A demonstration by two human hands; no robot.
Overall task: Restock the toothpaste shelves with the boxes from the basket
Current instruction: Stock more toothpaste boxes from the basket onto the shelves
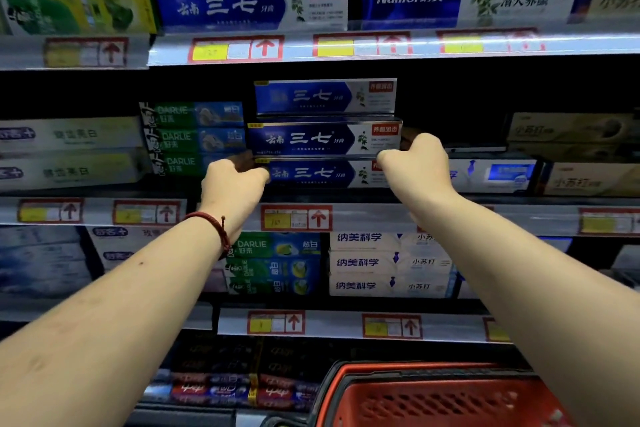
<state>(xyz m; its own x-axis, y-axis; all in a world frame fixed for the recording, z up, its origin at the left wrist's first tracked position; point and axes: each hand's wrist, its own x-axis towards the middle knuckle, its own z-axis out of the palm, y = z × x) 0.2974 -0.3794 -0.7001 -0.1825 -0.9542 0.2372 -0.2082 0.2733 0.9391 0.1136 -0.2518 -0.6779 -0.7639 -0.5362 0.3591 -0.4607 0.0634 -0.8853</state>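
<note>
The left hand [235, 184] and right hand [417, 158] each curl round a short end of the blue box [311, 139], holding it in the stack on the middle shelf [485, 215]. It is probably light, stiff card with a glossy, slippery skin. End grips suit it, while squeezing the long faces could dent it.

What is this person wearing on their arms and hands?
No sleeves or gloves show: both arms are bare in view. The left hand has a red braided cord bracelet at the wrist, with a small knot or bead. The right hand shows no band, watch or ring.
</note>
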